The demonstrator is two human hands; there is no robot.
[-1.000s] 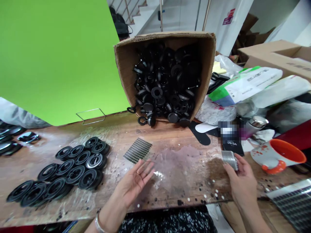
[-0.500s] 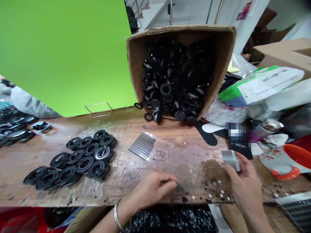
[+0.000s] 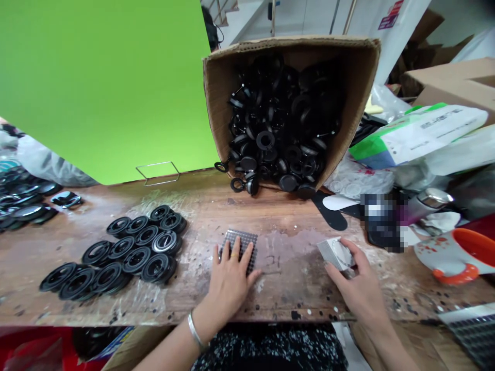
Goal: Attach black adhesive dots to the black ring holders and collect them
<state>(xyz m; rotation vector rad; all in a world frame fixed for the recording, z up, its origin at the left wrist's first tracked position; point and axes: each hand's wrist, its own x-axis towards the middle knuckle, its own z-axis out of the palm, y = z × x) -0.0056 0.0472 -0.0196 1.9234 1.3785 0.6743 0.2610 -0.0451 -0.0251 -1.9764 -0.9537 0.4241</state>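
Observation:
My left hand [image 3: 230, 278] lies flat with fingers spread on a sheet of small dark round dots [image 3: 250, 246], covering part of it. In my right hand [image 3: 359, 288] a small grey-white block [image 3: 335, 253] with a finely lined side is held between thumb and fingers, at the tabletop right of the sheet. To the left of my left hand, black round ring-shaped parts [image 3: 135, 259] stand in short stacks. One part [image 3: 166, 242] on top has a shiny silver ring.
A cardboard box [image 3: 212, 103] on its side holds many black round parts. A green panel [image 3: 108, 93] rises behind the table [image 3: 286, 304]. At right are a white-orange mug [image 3: 435, 255], a bottle [image 3: 425, 203] and plastic bags. More dark parts [image 3: 27, 206] lie far left.
My left hand has moved forward and opened flat onto the dotted sheet, which has shifted toward me and slightly right. My right hand has brought the block leftward.

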